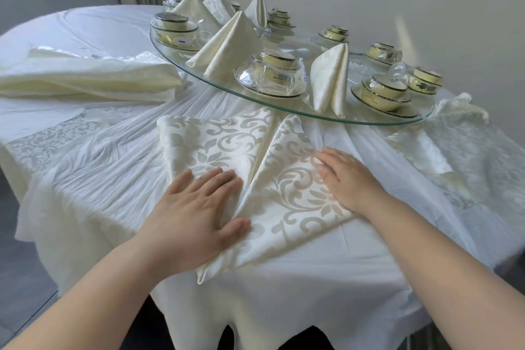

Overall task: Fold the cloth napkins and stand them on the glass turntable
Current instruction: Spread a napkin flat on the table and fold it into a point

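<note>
Napkins point(331, 79) stand folded on the glass turntable point(366, 118) beyond both hands, five as far as I can count. The left hand point(196, 207) and right hand point(349, 179) lie spread flat, pressing a half-folded patterned napkin point(255, 156) onto the surface point(284, 278). Beyond the left hand, a pile of unfolded cloths point(85, 74) suggests much work remains

Folded patterned napkin point(284, 185) flat before glass turntable point(355, 114).
</note>
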`<action>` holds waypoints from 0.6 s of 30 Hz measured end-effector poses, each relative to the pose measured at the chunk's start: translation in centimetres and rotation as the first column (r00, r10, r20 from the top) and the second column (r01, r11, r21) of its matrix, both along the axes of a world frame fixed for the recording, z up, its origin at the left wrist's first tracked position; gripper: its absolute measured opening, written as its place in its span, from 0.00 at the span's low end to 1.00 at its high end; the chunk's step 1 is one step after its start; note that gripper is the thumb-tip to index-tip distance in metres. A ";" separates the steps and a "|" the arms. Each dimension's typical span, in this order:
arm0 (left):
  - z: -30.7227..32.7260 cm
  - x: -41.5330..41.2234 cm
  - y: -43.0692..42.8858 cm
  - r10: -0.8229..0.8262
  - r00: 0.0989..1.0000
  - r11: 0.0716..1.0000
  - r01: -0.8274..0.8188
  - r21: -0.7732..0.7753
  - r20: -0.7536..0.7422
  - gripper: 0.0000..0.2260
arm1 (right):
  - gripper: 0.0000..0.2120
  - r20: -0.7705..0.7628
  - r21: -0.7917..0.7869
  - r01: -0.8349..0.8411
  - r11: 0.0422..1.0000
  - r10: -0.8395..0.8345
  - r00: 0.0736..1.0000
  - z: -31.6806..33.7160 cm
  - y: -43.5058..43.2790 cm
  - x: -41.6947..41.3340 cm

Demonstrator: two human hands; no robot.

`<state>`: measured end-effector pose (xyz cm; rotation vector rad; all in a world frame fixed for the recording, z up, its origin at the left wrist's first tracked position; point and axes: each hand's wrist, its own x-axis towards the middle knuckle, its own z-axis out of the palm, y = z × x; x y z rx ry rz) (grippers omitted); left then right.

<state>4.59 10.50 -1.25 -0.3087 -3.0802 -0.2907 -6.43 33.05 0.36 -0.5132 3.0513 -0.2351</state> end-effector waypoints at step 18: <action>0.2 -0.7 -0.8 -0.029 0.997 0.999 0.028 0.024 0.070 0.62 | 0.21 0.044 -0.096 -0.371 0.924 0.376 0.926 -0.6 -7.7 3.2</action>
